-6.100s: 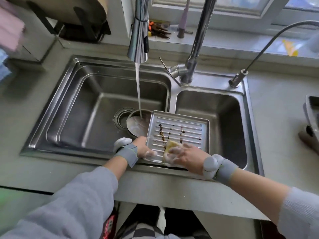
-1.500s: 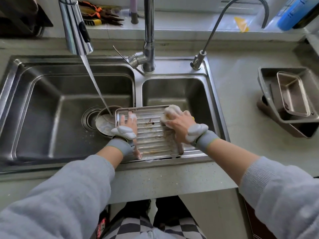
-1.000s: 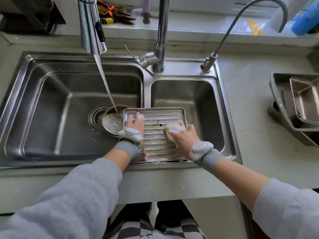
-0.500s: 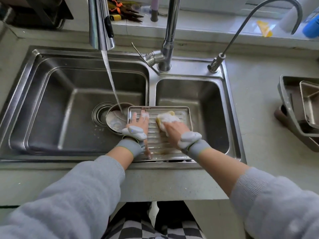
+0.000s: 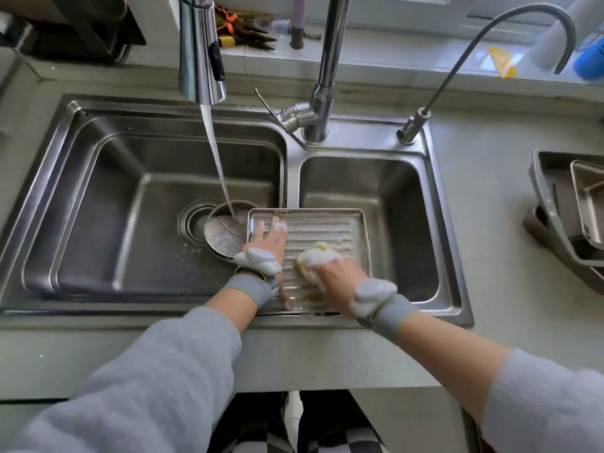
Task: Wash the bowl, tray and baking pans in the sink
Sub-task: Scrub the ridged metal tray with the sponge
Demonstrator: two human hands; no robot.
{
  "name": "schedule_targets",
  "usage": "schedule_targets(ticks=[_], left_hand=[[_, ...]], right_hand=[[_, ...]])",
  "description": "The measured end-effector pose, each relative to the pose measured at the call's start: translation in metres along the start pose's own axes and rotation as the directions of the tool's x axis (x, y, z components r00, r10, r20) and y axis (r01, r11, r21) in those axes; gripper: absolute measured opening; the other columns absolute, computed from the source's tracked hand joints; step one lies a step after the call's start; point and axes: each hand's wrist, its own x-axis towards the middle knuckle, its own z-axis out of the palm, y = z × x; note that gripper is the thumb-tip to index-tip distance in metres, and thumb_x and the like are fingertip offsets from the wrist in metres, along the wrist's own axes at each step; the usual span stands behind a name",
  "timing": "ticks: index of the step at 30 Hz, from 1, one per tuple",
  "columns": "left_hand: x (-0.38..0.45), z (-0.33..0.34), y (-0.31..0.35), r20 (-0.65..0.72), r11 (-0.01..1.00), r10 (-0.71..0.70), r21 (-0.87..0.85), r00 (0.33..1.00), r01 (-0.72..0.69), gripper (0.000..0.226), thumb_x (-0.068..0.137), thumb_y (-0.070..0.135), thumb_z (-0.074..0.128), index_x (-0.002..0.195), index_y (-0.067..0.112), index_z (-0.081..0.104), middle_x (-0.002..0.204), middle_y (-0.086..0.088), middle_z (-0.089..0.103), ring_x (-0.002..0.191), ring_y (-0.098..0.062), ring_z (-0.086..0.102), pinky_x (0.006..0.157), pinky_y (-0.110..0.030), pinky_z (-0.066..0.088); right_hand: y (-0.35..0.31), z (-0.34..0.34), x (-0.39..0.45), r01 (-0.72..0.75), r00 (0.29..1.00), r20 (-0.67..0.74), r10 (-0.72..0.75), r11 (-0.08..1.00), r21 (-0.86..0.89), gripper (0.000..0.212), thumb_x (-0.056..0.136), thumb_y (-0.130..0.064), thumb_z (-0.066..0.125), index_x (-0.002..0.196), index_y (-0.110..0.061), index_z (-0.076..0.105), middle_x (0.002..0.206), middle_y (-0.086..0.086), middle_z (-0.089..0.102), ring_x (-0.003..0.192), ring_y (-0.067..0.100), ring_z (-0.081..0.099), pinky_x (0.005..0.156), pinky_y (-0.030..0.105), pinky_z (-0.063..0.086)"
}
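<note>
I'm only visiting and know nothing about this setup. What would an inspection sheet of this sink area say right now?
Surface: grey countertop around a steel double sink.
Job's things: ridged tray propped across the divider; bowl under running water in the left basin; baking pans stacked on the counter, right.
Clutter: pliers on the windowsill.
Hands: left hand presses flat on the tray; right hand grips a soapy sponge on it.
Cables: nothing seen.
Surroundings: pull-down faucet running; thin second tap; window ledge behind.
</note>
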Motion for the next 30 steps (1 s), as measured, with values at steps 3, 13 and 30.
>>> schedule_targets(ticks=[3,13,30], left_hand=[[-0.008,-0.005,0.006,0.006,0.997,0.012,0.081,1.0,-0.013,0.133,0.066,0.058,0.075,0.149,0.007,-0.015,0.158,-0.01,-0.016,0.146,-0.032,-0.011,0.118,-0.041,0.01],[-0.007,0.003,0.003,0.016,0.987,0.028,-0.16,0.999,-0.025,0.126,0.053,0.058,0.083,0.149,0.016,0.012,0.158,-0.006,0.006,0.144,-0.034,0.02,0.11,-0.045,0.033],[0.005,0.017,-0.008,0.068,0.7,-0.353,-0.642,0.933,0.312,0.142,0.06,0.044,0.086,0.146,0.032,-0.026,0.141,-0.015,0.045,0.126,-0.03,0.05,0.104,-0.038,0.038]], right_hand=[[0.011,-0.01,0.023,-0.081,0.996,0.042,0.081,0.997,0.016,0.026,0.083,-0.007,0.048,0.105,-0.021,0.048,0.107,0.004,0.049,0.098,0.02,0.05,0.071,0.029,0.037],[-0.003,-0.013,-0.007,-0.159,0.978,0.125,0.167,0.985,-0.068,0.037,0.09,-0.003,0.046,0.125,-0.016,0.05,0.12,0.008,0.052,0.11,0.026,0.053,0.074,0.027,0.034],[0.015,-0.051,0.091,0.434,0.897,0.097,-0.43,0.82,-0.373,0.036,0.073,-0.03,0.039,0.106,-0.016,0.042,0.088,-0.007,0.04,0.08,0.012,0.043,0.08,0.02,0.041]])
